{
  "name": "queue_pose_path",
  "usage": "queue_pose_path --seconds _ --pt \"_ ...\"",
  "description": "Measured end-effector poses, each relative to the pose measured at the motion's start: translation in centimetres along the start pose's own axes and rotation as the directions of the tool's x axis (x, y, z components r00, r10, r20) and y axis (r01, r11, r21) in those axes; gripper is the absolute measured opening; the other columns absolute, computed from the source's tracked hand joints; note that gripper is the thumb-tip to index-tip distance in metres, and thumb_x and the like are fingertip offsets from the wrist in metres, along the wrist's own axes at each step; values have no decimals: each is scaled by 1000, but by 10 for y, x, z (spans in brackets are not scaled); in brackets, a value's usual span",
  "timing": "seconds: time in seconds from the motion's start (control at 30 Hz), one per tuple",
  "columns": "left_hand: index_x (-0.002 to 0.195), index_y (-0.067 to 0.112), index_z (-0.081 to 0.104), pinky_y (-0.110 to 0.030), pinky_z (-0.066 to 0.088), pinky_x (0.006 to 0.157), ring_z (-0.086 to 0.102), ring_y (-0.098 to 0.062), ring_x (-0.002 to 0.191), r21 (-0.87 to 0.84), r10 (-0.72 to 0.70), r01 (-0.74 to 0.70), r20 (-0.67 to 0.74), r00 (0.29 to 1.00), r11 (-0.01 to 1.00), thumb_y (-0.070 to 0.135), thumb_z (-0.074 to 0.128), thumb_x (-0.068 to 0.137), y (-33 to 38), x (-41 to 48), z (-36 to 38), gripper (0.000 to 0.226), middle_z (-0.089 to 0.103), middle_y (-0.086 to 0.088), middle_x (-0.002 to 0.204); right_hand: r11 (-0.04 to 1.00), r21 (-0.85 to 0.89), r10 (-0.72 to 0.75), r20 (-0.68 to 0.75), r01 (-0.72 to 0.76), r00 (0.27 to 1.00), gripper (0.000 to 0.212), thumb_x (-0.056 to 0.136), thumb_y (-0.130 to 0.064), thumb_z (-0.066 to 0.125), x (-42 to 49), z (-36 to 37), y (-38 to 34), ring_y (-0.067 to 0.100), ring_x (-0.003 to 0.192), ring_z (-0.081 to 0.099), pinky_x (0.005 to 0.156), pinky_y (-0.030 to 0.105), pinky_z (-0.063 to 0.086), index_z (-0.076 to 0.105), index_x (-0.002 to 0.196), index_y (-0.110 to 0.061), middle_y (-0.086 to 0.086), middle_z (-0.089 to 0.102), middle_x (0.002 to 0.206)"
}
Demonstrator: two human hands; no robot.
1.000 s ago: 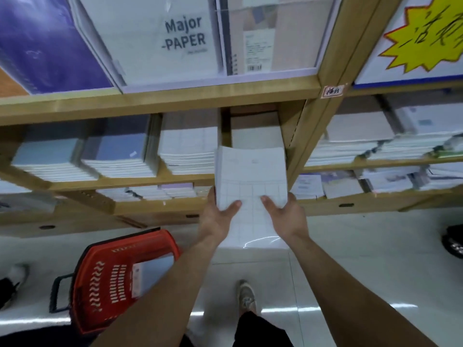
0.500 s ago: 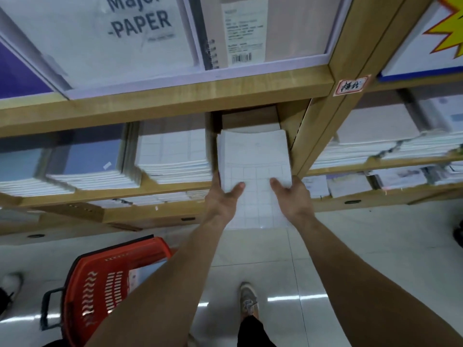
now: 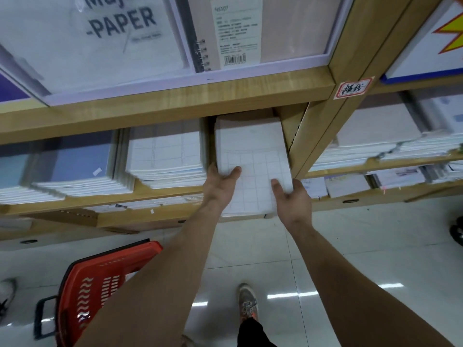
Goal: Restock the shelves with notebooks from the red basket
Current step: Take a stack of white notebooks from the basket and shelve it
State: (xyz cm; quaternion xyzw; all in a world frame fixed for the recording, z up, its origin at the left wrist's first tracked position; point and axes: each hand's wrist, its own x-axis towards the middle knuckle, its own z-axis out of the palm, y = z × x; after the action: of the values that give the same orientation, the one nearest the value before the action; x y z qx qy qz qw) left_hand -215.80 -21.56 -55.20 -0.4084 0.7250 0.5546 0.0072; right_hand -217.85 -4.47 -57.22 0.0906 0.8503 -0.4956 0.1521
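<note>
A stack of white grid-covered notebooks (image 3: 253,156) lies half inside the rightmost slot of the wooden shelf (image 3: 175,101), its near end sticking out past the shelf front. My left hand (image 3: 219,186) grips the stack's left edge, thumb on the cover. My right hand (image 3: 292,199) grips its right edge the same way. The red basket (image 3: 100,284) stands on the floor at lower left, partly hidden by my left arm.
Stacks of white (image 3: 165,156) and blue notebooks (image 3: 75,166) fill the slots to the left. A wooden upright (image 3: 323,126) bounds the slot on the right, with more stacks beyond. Large paper pads stand above. My shoe (image 3: 246,303) is on the glossy tiled floor.
Both hands have pushed the notebook stack up and forward, from the air in front of the shelf into the rightmost slot. The view has moved closer to the shelf.
</note>
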Motion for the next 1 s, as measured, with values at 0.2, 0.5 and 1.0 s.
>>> queue_pose_path --seconds 0.2,0.5,1.0 --pt "133 14 52 -28 47 90 63 -25 116 110 -1 -7 69 998 994 28 66 95 -28 -33 -11 43 66 -4 127 999 37 28 -2 -28 1000 43 97 -44 61 -7 -1 7 19 104 64 83 27 46 61 126 -12 0 68 112" --pt "139 9 48 -36 45 102 57 -32 125 213 68 -56 -53 996 976 42 54 101 -25 -30 6 50 61 -14 134 999 -12 -48 -59 47 997 64 90 -61 54 2 6 0 27 113 62 96 46 54 50 135 -15 7 64 125" --pt "142 9 43 -37 48 84 64 -38 109 480 148 -103 -57 987 871 37 42 106 -18 -29 4 46 68 -19 116 948 -238 -204 49 210 978 81 92 -34 61 -7 2 8 28 129 52 99 46 50 18 157 -15 8 36 155"
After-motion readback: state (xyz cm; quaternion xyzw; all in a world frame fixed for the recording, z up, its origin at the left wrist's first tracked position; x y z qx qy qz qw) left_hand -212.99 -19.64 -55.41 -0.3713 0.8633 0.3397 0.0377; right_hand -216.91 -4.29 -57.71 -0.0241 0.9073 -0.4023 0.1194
